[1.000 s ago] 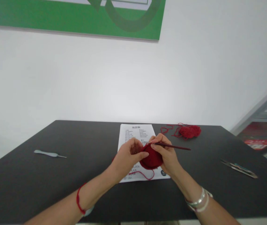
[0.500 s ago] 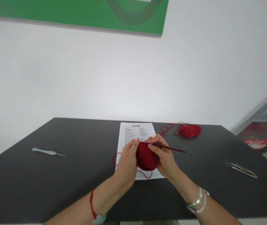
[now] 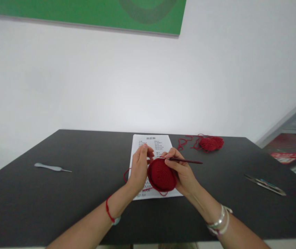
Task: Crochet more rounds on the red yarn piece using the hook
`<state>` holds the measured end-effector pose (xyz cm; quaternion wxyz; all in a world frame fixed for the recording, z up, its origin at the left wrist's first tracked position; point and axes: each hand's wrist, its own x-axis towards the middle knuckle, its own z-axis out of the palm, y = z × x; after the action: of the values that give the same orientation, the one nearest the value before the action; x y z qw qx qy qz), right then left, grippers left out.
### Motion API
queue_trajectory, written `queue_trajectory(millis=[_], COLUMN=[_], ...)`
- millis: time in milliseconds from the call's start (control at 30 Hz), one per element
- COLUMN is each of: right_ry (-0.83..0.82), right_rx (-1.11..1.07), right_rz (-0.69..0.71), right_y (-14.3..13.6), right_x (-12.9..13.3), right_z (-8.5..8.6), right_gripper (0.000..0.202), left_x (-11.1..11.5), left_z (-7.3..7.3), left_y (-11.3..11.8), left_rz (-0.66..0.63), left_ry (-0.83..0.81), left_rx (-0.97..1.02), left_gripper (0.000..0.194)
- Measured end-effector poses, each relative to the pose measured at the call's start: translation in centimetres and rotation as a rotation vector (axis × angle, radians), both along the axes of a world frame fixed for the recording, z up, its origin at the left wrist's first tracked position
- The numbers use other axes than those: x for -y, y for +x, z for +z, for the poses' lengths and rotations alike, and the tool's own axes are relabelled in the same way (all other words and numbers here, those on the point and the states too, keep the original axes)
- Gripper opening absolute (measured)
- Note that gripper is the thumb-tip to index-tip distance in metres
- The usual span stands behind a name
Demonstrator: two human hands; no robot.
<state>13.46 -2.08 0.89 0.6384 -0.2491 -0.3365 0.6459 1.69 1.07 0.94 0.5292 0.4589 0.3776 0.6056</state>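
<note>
A round, dark red crochet piece (image 3: 161,176) shows its spiral stitches, its rim curling up like a shallow bowl. My right hand (image 3: 182,173) pinches a dark red crochet hook (image 3: 189,160) at the top edge of the piece and steadies its right side. Beside the left edge is my left hand (image 3: 138,169), thumb up and fingers loosely bent and apart, no longer gripping the piece; whether it touches the rim I cannot tell. A red yarn strand (image 3: 125,175) runs behind this hand, and another loops under the piece.
Printed paper sheets (image 3: 150,138) lie under the hands on the black table (image 3: 90,152). A red yarn ball (image 3: 211,143) with loose strands is at the back right. A grey-handled hook (image 3: 49,167) lies left, and metal snips (image 3: 264,185) lie right.
My left hand has loosened from the piece and its fingers have come apart. The piece has turned to show more of its flat spiral face. My right hand keeps the hook.
</note>
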Motion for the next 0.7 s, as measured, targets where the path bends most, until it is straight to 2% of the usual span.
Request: queue_trajectory(millis=[33,100,167,200,267,333,433,500,600,700], right_ry=[0.013,0.045,0.068,0.073,0.071,0.06,0.057,0.06,0.052,0.042], right_rx=[0.004,0.01,0.011,0.013,0.025,0.047,0.08,0.101,0.121,0.102], right_rz=[0.013,0.047,0.069,0.073,0.065,0.051,0.048,0.062,0.106,0.158], right_y=[0.1,0.4,0.7,0.8,1.1,1.2,0.9,0.6,0.3,0.3], right_x=[0.0,-0.1,-0.1,-0.2,-0.3,-0.3,-0.3,-0.2,0.0,0.1], right_z=[0.1,0.2,0.2,0.3,0.3,0.3,0.2,0.0,-0.2,-0.2], right_gripper=[0.021,0.021,0.02,0.02,0.019,0.019,0.02,0.02,0.02,0.02], left_x=[-0.3,-0.7,-1.1,-1.3,-1.9,-2.5,-2.7,-2.3,-1.5,-1.3], left_z=[0.0,-0.1,0.0,0.1,0.7,1.8,3.9,5.2,6.6,6.6], left_y=[0.1,0.1,-0.2,-0.6,-1.6,-2.8,-3.9,-3.7,-2.3,-0.6], left_rz=[-0.062,-0.312,-0.542,-0.611,-0.622,-0.664,-0.712,-0.704,-0.575,-0.375], left_ry=[-0.029,-0.131,-0.215,-0.235,-0.243,-0.266,-0.414,-0.459,-0.415,-0.254], left_rx=[0.062,0.12,0.102,0.079,0.04,0.093,0.326,0.508,0.71,0.731], left_gripper=[0.045,0.054,0.062,0.064,0.062,0.058,0.056,0.053,0.045,0.037])
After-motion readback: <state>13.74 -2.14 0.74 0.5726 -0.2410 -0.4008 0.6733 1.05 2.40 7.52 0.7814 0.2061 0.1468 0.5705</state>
